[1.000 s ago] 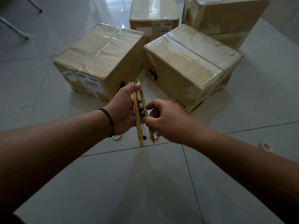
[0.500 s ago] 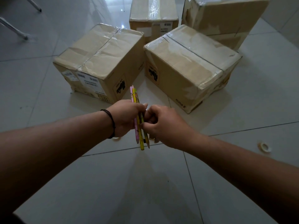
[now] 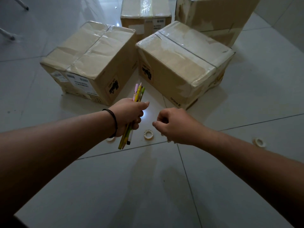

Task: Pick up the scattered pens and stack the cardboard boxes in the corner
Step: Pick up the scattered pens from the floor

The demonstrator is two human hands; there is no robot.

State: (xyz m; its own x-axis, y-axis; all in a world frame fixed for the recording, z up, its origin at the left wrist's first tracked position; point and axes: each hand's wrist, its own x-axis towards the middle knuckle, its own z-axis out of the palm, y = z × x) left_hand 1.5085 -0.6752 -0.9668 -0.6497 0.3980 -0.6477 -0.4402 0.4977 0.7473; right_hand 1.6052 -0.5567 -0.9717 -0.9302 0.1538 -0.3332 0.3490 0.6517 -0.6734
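Left hand [image 3: 127, 115] grips the pens [image 3: 137, 93] in a fist, ends sticking out above and below. Right hand [image 3: 174, 125] curled, holding nothing. Advise parking the pens before lifting. Four cardboard boxes [image 3: 92, 53] sit unstacked, near pair almost corner to corner; open floor [image 3: 148, 186] nearer.

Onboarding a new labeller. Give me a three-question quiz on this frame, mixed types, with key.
1. True or false: the right hand holds the pens.
2. How many cardboard boxes are in view? A) two B) four C) six
3. Fill in: the small tape roll on the floor lies between the two ____.

Key: 1 false, the left hand grips them; the right is curled, holding nothing. 2 B. 3 hands.
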